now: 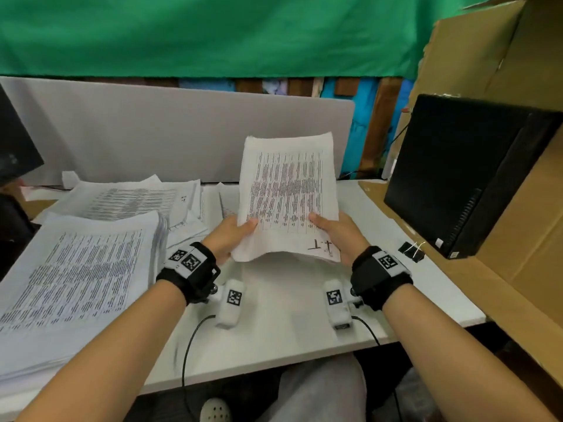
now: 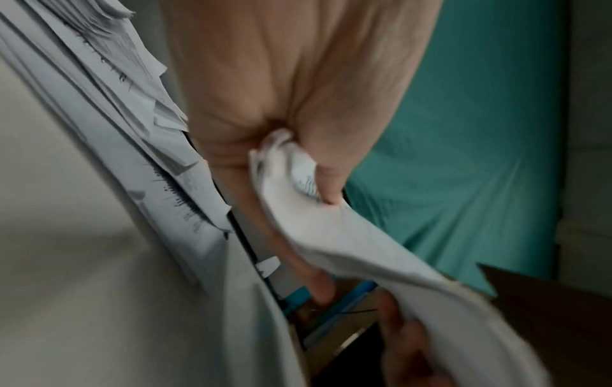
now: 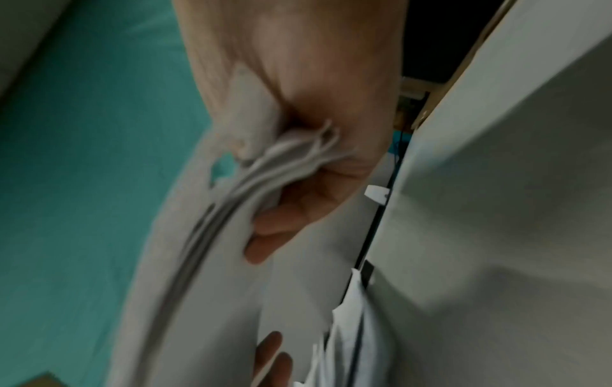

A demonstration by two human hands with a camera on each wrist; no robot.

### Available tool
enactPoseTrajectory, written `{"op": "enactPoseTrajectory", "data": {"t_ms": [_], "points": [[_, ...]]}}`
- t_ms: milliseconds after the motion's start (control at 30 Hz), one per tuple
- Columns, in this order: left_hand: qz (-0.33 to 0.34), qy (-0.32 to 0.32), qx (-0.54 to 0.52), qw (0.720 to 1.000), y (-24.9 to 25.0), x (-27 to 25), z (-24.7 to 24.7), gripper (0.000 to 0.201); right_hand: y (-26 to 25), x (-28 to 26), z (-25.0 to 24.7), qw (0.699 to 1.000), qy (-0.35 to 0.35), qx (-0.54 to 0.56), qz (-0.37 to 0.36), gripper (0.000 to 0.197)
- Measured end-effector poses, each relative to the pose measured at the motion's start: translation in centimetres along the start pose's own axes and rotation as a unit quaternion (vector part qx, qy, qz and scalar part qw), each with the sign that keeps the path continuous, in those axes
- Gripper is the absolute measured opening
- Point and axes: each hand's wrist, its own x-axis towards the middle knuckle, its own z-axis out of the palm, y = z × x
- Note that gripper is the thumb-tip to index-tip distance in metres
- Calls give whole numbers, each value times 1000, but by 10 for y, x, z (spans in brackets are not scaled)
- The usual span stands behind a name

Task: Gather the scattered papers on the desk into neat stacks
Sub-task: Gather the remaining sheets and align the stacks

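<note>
Both hands hold one bundle of printed sheets (image 1: 289, 196) raised off the desk (image 1: 289, 300), its long axis running away from the person and tilted up toward the grey partition (image 1: 182, 129). The left hand (image 1: 230, 236) grasps the near-left edge and the right hand (image 1: 336, 236) the near-right edge, thumbs lying on the printed face and fingers curled behind. In the left wrist view the bundle's corner is pinched between thumb and fingers; in the right wrist view several sheet edges fan out of the clenched grip, so the bundle is probably not yet squared, though blur makes that hard to judge.

What matters for the coming move is where the bundle should land. The tall near stack (image 1: 76, 281) lies to the left of the hands, at the desk's near-left corner, and a looser heap (image 1: 128, 199) sits behind it, with a few sheets (image 1: 213, 202) flat just behind the left hand. The left hand is the nearer one to all of these, so I judge the bundle would travel leftward and down, with its lower edge tapped on the bare desk beneath first to even it.

Well apart on the right stand a black computer case (image 1: 463, 175) and a binder clip (image 1: 411, 251).
</note>
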Motion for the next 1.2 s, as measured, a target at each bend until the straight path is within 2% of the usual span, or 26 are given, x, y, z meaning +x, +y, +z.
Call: {"op": "enactPoseTrajectory", "data": {"t_ms": [33,100,167,233,300,367,433,500,567,633,700,733,767,867,933,967,1033,1067,1133,1200], "points": [[11,-7,-23,1000,6,-6,-7,31,-7,-1,8,1000,-26,9,10,35],[50,35,-35,998,22,-24,-29,30,-23,-5,29,997,-75,19,23,33],[72,77,-4,994,34,-46,-63,26,-33,-5,56,996,-88,20,22,32],[64,90,48,993,40,-73,-100,22,-36,-1,89,995,-99,16,27,31],[33,89,102,990,38,-102,-134,21,-31,2,127,990,-135,1,44,36],[1,115,158,981,34,-129,-168,26,-18,2,167,982,-179,-13,57,41],[-29,202,196,959,31,-146,-201,40,-5,-6,206,976,-207,-20,69,40],[-72,262,238,933,22,-156,-232,64,17,-14,241,969,-228,-38,91,41],[-123,262,307,907,7,-165,-256,78,42,-22,266,958,-255,-69,114,44],[-177,216,380,882,-11,-172,-272,78,60,-26,280,940,-289,-104,148,40],[-209,177,444,853,-20,-175,-278,72,57,-22,279,945,-263,-121,151,31],[-206,172,449,853,-21,-173,-279,72,51,-11,272,958,-223,-121,135,32],[-199,168,435,862,-18,-170,-279,72,45,4,263,972,-168,-123,108,34],[-143,139,295,934,5,-153,-265,61,26,61,215,987,1,-133,90,42],[-104,117,217,963,21,-131,-251,53,28,95,177,978,76,-153,122,51],[-90,112,220,965,27,-115,-242,52,32,111,157,965,103,-188,149,53],[-75,99,272,954,34,-80,-224,54,39,131,129,935,110,-288,177,58],[-79,84,304,946,35,-60,-214,56,45,142,123,928,101,-303,190,61],[-104,46,382,917,36,-22,-196,61,36,132,138,943,67,-268,185,63],[-119,27,463,878,32,10,-177,62,33,131,162,956,5,-229,185,51]]}}
